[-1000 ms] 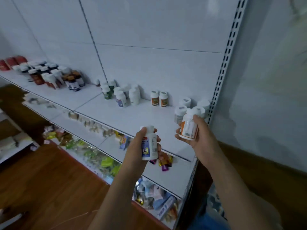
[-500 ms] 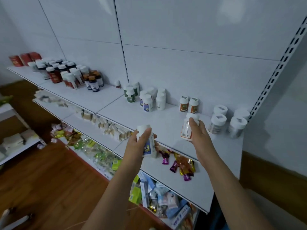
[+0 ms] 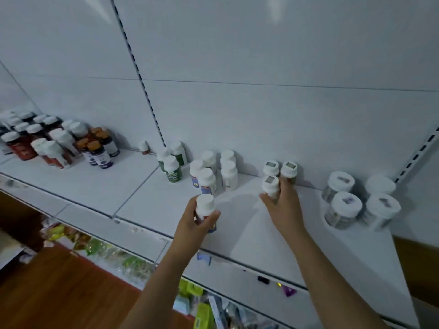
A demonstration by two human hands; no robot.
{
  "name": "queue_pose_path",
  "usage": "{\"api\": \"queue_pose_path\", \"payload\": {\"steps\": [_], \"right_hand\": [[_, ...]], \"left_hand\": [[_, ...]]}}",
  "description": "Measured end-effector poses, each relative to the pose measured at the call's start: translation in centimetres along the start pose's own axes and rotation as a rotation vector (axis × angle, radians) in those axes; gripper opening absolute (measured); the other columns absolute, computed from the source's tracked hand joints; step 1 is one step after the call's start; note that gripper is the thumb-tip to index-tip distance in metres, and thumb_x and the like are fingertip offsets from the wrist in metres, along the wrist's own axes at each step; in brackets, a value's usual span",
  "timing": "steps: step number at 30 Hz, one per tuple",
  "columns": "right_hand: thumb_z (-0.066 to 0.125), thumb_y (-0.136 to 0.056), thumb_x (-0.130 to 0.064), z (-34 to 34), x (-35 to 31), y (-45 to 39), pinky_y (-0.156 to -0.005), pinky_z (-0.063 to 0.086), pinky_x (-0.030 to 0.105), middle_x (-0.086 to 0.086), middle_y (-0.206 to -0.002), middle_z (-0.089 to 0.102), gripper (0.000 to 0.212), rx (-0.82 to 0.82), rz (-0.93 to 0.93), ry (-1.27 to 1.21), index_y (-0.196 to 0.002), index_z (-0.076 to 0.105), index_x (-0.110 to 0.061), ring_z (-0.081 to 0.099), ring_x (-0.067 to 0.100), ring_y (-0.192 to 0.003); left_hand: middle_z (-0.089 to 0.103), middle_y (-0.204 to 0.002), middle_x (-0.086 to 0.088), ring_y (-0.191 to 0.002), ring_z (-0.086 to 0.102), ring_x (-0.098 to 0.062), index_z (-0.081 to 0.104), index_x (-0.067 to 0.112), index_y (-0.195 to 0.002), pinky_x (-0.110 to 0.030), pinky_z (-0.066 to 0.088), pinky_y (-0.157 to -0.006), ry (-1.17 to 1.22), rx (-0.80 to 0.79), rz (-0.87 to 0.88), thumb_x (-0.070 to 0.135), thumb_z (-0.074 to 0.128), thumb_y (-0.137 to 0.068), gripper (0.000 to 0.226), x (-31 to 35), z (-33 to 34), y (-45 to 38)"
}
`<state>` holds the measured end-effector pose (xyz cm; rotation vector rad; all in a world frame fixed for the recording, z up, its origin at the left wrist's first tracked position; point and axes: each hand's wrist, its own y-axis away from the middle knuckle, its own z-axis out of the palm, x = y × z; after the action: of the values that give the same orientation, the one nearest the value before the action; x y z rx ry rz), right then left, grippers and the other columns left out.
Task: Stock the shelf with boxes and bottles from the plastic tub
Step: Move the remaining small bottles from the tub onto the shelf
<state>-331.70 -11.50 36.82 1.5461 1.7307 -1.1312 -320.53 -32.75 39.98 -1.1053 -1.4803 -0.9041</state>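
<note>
White-capped bottle (image 3: 206,211) upright above shelf (image 3: 147,200); second bottle (image 3: 270,186) upright beside matching pair.

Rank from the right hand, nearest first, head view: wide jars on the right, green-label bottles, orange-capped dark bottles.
From the right hand:
1. Wide jars, just to its right on the same shelf.
2. Green-label bottles, to its left, past the white bottles.
3. Orange-capped dark bottles, far left on the next shelf section.

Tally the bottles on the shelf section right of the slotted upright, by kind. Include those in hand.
Green-label bottles: 3
White bottles with blue or pale labels: 6, one held in the left hand
Small sticker-capped bottles: 3, one held in the right hand
Wide jars: 4
Total: 16
</note>
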Motion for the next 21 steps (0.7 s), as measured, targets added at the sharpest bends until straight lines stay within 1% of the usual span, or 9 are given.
{"api": "queue_pose_path", "payload": {"steps": [2,5,8,11,12,14,16,19,21], "right_hand": [[0.078,-0.081,-0.028,0.8,1.3,-0.1,-0.09,0.049,0.038,0.009,-0.118,0.062,0.066,0.005,0.032,0.075,-0.137,0.045,-0.014,0.058,0.027,-0.108],[0.081,-0.077,-0.019,1.2,1.7,0.8,-0.085,0.044,0.035,0.015,-0.108,0.059,0.052,0.077,0.058,0.218,-0.118,0.054,-0.003,0.055,0.034,-0.103],[0.081,-0.077,-0.013,1.5,0.9,3.1,-0.089,0.044,0.037,0.017,-0.114,0.055,0.051,0.185,0.084,0.311,-0.118,0.053,0.0,0.052,0.034,-0.107],[0.08,-0.076,-0.012,2.5,0.0,5.8,-0.08,0.051,0.04,0.013,-0.107,0.057,0.042,0.256,0.014,0.432,-0.11,0.056,-0.003,0.057,0.032,-0.096],[0.08,-0.075,-0.012,3.0,-0.3,6.4,-0.076,0.052,0.04,0.011,-0.103,0.058,0.038,0.253,-0.031,0.477,-0.106,0.058,-0.006,0.057,0.031,-0.091],[0.079,-0.075,-0.016,4.2,-1.0,7.1,-0.074,0.051,0.039,0.005,-0.1,0.06,0.032,0.217,-0.081,0.553,-0.101,0.061,-0.012,0.057,0.027,-0.088],[0.078,-0.075,-0.023,5.6,-1.7,7.6,-0.078,0.051,0.039,0.004,-0.103,0.061,0.032,0.181,-0.053,0.634,-0.103,0.064,-0.016,0.056,0.026,-0.093],[0.075,-0.076,-0.028,7.2,-2.5,7.9,-0.083,0.05,0.042,0.007,-0.106,0.06,0.032,0.174,-0.002,0.742,-0.104,0.065,-0.016,0.054,0.029,-0.099],[0.074,-0.077,-0.026,7.8,-2.7,8.0,-0.084,0.05,0.043,0.008,-0.108,0.059,0.031,0.184,0.004,0.779,-0.104,0.064,-0.014,0.053,0.03,-0.1]], "left_hand": [[0.064,-0.102,-0.01,-0.075,0.056,-0.001,0.057,0.023,-0.12,-0.013,0.05,-0.069,0.008,-0.048,0.008,0.013,0.072,-0.089,0.035,-0.8,-0.3,-1.1],[0.064,-0.108,-0.011,-0.08,0.056,-0.004,0.057,0.021,-0.123,-0.012,0.049,-0.069,0.011,-0.07,0.037,0.009,0.072,-0.088,0.04,-2.0,-0.8,-2.0],[0.065,-0.108,0.002,-0.092,0.061,-0.012,0.056,0.025,-0.124,-0.022,0.053,-0.077,-0.023,-0.098,0.063,0.013,0.076,-0.086,0.045,-3.4,-1.6,-2.8],[0.065,-0.108,0.014,-0.1,0.063,-0.007,0.055,0.033,-0.116,-0.022,0.05,-0.085,-0.186,-0.105,0.091,0.019,0.083,-0.079,0.048,-4.4,-2.4,-3.6],[0.064,-0.107,0.013,-0.099,0.062,-0.007,0.055,0.034,-0.11,-0.022,0.048,-0.084,-0.241,-0.091,0.121,0.023,0.084,-0.076,0.046,-4.5,-2.6,-3.9],[0.061,-0.104,0.008,-0.097,0.059,-0.013,0.059,0.03,-0.107,-0.026,0.045,-0.084,-0.358,-0.068,0.189,0.042,0.082,-0.069,0.046,-4.5,-3.2,-4.4],[0.06,-0.106,0.002,-0.099,0.056,-0.02,0.065,0.019,-0.114,-0.036,0.047,-0.087,-0.44,-0.072,0.22,0.054,0.075,-0.065,0.062,-4.7,-4.1,-5.1],[0.059,-0.11,-0.001,-0.1,0.054,-0.016,0.063,0.017,-0.122,-0.035,0.047,-0.091,-0.427,-0.065,0.198,0.03,0.087,-0.071,0.058,-4.5,-5.7,-6.2],[0.059,-0.113,0.002,-0.1,0.054,-0.012,0.061,0.019,-0.124,-0.033,0.047,-0.091,-0.395,-0.027,0.191,0.023,0.086,-0.074,0.056,-4.5,-6.8,-6.9]]}}
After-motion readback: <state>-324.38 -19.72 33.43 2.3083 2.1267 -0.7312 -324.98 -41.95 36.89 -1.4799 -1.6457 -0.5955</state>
